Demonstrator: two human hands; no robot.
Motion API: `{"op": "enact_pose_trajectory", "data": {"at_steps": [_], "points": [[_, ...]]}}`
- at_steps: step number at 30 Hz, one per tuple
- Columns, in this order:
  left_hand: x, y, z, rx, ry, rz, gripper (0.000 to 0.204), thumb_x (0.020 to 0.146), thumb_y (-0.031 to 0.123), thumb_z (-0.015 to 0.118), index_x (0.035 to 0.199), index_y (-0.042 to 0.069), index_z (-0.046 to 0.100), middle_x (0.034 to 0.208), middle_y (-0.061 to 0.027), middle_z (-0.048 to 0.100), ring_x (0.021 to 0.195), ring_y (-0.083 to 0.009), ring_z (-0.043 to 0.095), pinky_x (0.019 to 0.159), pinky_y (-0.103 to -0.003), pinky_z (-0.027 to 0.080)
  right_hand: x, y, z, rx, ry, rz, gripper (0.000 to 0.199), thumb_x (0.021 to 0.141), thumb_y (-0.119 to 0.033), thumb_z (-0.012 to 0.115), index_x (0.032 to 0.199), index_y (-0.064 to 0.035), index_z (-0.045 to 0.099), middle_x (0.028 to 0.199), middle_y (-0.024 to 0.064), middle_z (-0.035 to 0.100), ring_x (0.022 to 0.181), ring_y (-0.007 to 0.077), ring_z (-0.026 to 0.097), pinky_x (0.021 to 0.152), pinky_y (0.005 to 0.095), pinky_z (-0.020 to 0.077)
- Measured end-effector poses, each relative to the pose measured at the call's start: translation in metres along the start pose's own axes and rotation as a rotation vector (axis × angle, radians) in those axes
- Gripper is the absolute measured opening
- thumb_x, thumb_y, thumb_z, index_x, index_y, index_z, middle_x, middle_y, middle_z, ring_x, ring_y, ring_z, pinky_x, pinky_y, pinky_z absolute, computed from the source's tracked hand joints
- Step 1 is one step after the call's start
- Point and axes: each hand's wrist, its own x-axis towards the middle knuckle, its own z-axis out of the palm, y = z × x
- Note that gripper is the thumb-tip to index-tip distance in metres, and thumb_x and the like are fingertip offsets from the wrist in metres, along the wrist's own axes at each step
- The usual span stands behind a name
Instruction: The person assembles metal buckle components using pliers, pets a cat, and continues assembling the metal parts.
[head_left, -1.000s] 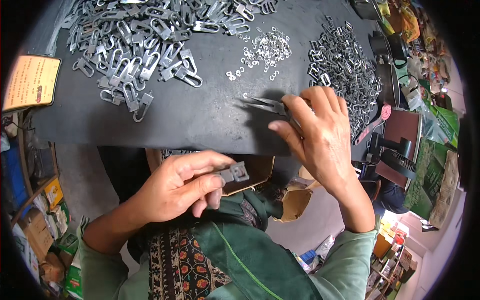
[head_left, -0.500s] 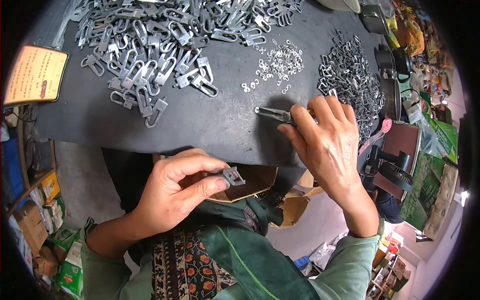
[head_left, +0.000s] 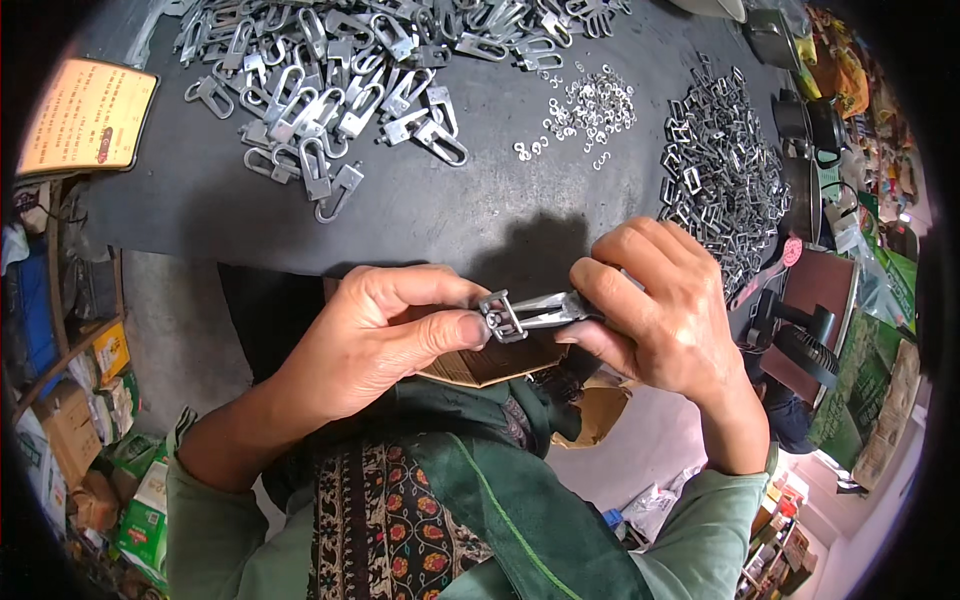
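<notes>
My left hand pinches a small grey metal bracket with a square open frame between thumb and fingers, just off the near edge of the table. My right hand is closed around long-nosed pliers, whose handles are mostly hidden in the palm. The tips of the pliers reach inside the bracket's frame. Whatever small piece sits in the jaws there is too small to make out. Beyond my hands, little shiny C-shaped clips lie in a loose heap on the dark table.
Long-looped metal parts are piled on the dark table at far left. At right lies a heap of small rectangular metal frames. An open cardboard box is below the table edge. A small fan stands at right.
My right hand has brought the pliers down and left from above the table to the bracket. A clip showed at their tips before. My left hand has risen slightly, still holding the bracket.
</notes>
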Motion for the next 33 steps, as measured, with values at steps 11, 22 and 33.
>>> {"op": "enact_pose_trajectory", "data": {"at_steps": [11, 22, 33], "points": [[-0.004, 0.008, 0.005, 0.073, -0.028, -0.027, 0.016, 0.094, 0.005, 0.059, 0.105, -0.005, 0.066, 0.096, -0.0015, 0.061, 0.089, -0.0057, 0.057, 0.079, -0.022, 0.046, 0.001, -0.008, 0.001, -0.096, 0.070, -0.023, 0.035, 0.072, -0.036, 0.074, 0.090, -0.0083, 0.063, 0.083, 0.0064, 0.053, 0.078, 0.0247, 0.056, 0.065, 0.0372, 0.0423], [0.002, 0.049, 0.000, 1.410, 0.209, 0.775, 0.035, 0.080, 0.005, 0.071, 0.114, 0.000, 0.064, 0.102, -0.0164, 0.062, 0.087, -0.0337, 0.063, 0.076, -0.038, 0.051, -0.038, -0.023, 0.012, -0.062, 0.083, 0.069, 0.030, 0.074, -0.032, 0.074, 0.084, -0.0077, 0.061, 0.074, 0.0039, 0.049, 0.067, 0.0227, 0.052, 0.056, 0.0359, 0.0407], [0.065, 0.099, -0.019, 2.263, -0.131, 1.005, 0.020, 0.075, 0.002, 0.055, 0.094, -0.002, 0.057, 0.093, -0.0155, 0.054, 0.095, -0.0322, 0.055, 0.081, -0.040, 0.046, -0.104, -0.024, 0.027, -0.029, 0.146, 0.474, 0.030, 0.069, -0.021, 0.078, 0.084, -0.0081, 0.056, 0.081, 0.0073, 0.054, 0.080, 0.0261, 0.057, 0.069, 0.0384, 0.0438]]}}
